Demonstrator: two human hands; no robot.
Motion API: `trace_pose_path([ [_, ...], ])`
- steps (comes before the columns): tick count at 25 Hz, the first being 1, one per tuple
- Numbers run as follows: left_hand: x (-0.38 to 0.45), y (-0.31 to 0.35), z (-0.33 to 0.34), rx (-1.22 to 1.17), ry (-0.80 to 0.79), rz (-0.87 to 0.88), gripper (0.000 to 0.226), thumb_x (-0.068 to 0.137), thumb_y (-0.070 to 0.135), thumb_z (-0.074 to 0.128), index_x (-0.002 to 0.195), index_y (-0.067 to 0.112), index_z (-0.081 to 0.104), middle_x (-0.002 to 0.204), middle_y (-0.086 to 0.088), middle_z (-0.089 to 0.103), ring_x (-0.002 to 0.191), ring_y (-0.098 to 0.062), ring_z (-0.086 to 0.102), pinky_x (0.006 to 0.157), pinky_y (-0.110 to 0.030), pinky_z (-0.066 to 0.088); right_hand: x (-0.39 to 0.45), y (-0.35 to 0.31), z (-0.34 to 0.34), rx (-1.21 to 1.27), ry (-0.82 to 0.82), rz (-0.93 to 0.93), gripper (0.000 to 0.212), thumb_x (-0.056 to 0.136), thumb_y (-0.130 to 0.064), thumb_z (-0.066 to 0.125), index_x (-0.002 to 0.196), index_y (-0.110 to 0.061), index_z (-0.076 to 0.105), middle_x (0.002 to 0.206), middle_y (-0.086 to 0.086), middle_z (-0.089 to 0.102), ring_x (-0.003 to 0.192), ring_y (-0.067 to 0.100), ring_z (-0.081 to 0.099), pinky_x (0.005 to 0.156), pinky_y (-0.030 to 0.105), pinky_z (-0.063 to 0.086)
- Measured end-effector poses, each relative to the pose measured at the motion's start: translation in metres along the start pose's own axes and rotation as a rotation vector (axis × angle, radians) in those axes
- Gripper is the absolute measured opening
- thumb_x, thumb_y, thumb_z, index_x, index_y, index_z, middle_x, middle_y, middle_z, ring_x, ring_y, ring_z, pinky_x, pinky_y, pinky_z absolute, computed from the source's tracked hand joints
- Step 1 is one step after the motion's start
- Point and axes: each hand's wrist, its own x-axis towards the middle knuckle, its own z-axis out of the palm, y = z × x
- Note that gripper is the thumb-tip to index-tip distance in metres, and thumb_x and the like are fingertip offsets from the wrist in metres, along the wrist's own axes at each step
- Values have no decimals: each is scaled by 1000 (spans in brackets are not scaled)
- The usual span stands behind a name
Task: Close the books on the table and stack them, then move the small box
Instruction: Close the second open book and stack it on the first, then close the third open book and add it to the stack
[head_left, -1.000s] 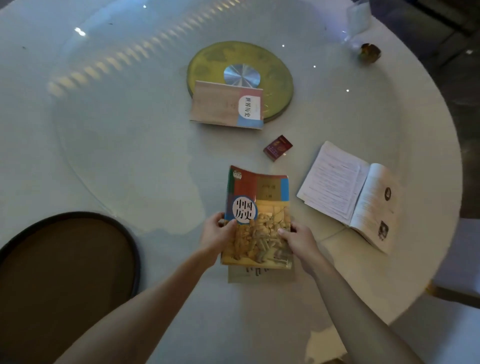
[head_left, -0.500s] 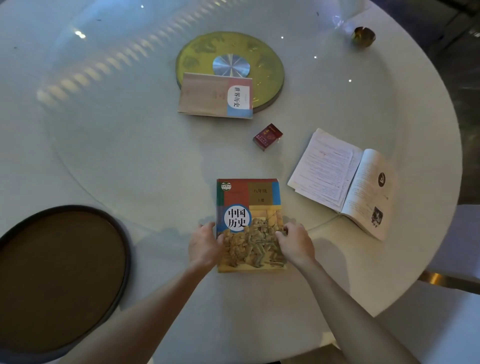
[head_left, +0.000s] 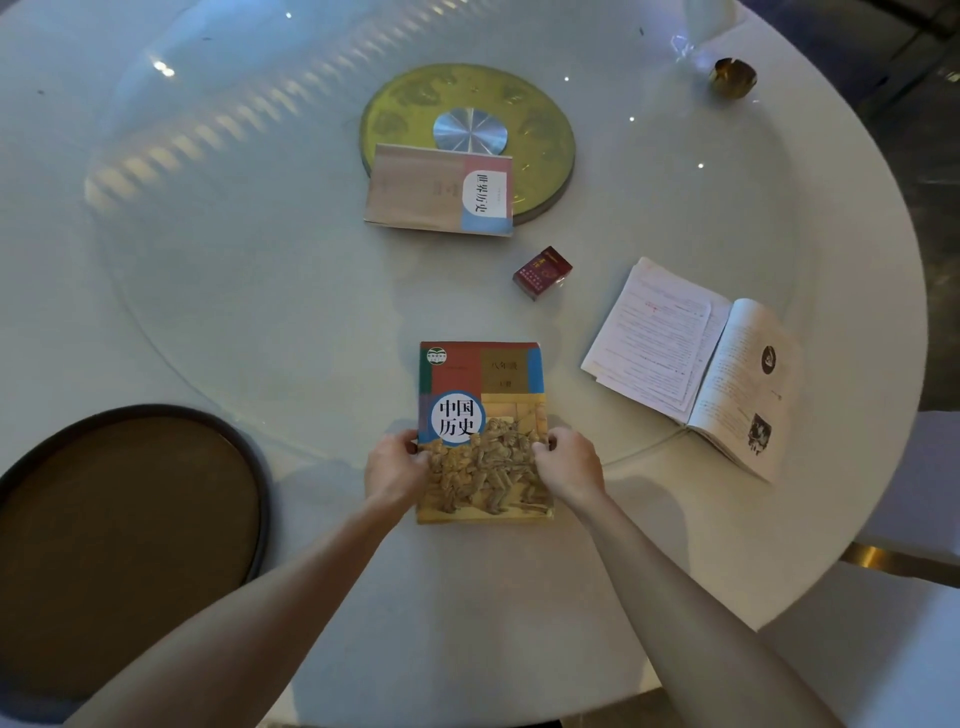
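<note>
A closed colourful history book (head_left: 483, 384) lies flat near the table's front edge. My left hand (head_left: 394, 470) grips its left edge and my right hand (head_left: 570, 462) grips its right edge. Whether another book lies under it is hidden. A second closed book (head_left: 436, 189), beige with a pink and blue strip, rests partly on the yellow-green disc (head_left: 540, 130). An open book (head_left: 696, 364) with printed pages lies at the right. The small dark red box (head_left: 542, 272) sits between the books.
The round white table (head_left: 260, 312) carries a glass turntable. A dark round tray (head_left: 124, 540) sits at the front left. A small brass bowl (head_left: 732, 77) stands at the far right. A white chair (head_left: 924, 519) is beyond the table's right edge.
The colourful book, tilted up a second ago above a cover beneath it, now lies flat on the table. Both hands have stayed on its side edges.
</note>
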Motion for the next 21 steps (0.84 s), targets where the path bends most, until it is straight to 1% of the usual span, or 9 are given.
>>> trace_pose_path([
  [2, 6, 0, -9, 17, 0, 10, 33, 89, 13, 61, 120, 13, 72, 109, -9, 75, 97, -28, 68, 84, -40, 58, 1, -5, 5, 94, -46, -10, 24, 95, -22, 57, 74, -10, 58, 74, 5, 62, 73, 26, 58, 61, 34, 39],
  [4, 9, 0, -14, 9, -51, -4, 37, 88, 18, 63, 124, 14, 68, 112, -10, 73, 100, -27, 67, 86, -41, 58, -1, -4, 6, 175, -77, -10, 20, 94, -21, 56, 77, -11, 59, 75, 6, 61, 76, 28, 57, 64, 34, 39],
  [6, 9, 6, -15, 75, -41, -4, 49, 86, 28, 67, 132, 16, 58, 121, -12, 65, 110, -29, 62, 93, -44, 55, -6, 2, 3, 236, -95, -2, 19, 95, -25, 59, 102, -10, 69, 99, 9, 70, 96, 29, 65, 77, 34, 46],
  [7, 8, 13, -15, 158, 6, 40, 55, 84, 32, 69, 135, 17, 53, 124, -14, 59, 115, -31, 57, 96, -44, 52, -10, 5, -4, 273, -88, 8, 30, 96, -27, 62, 119, -10, 69, 114, 8, 71, 109, 26, 65, 89, 35, 49],
  [9, 5, 37, -9, 194, 41, 184, 59, 85, 35, 69, 138, 18, 50, 124, -14, 53, 117, -31, 52, 97, -41, 48, -16, 17, -19, 388, -25, 52, 47, 94, -32, 68, 133, -7, 66, 120, 4, 69, 114, 21, 65, 99, 39, 53],
  [11, 1, 67, 1, 90, -98, 281, 55, 88, 37, 69, 137, 18, 55, 124, -9, 56, 113, -24, 56, 91, -33, 49, -18, 34, -40, 545, 77, 122, 51, 89, -37, 73, 125, -2, 68, 106, 2, 68, 98, 18, 65, 90, 41, 56],
  [14, -7, 113, 34, 26, -346, 327, 52, 87, 42, 70, 132, 17, 62, 122, -6, 63, 107, -19, 62, 85, -32, 54, -18, 71, -83, 696, 193, 220, 39, 89, -40, 76, 116, -12, 70, 100, 2, 66, 87, 15, 64, 76, 35, 56],
  [19, -10, 179, 96, 56, -372, 341, 55, 85, 40, 75, 132, 15, 64, 126, -9, 65, 108, -20, 63, 90, -32, 51, -1, 133, -147, 775, 308, 230, 35, 89, -35, 76, 114, -10, 74, 106, 2, 70, 85, 11, 61, 79, 31, 52],
  [21, -8, 196, 124, 89, -347, 326, 57, 86, 37, 74, 135, 13, 59, 133, -11, 61, 110, -22, 62, 95, -31, 49, 8, 161, -167, 789, 325, 256, 33, 89, -35, 76, 110, -9, 75, 101, 0, 70, 80, 11, 59, 72, 26, 47],
])
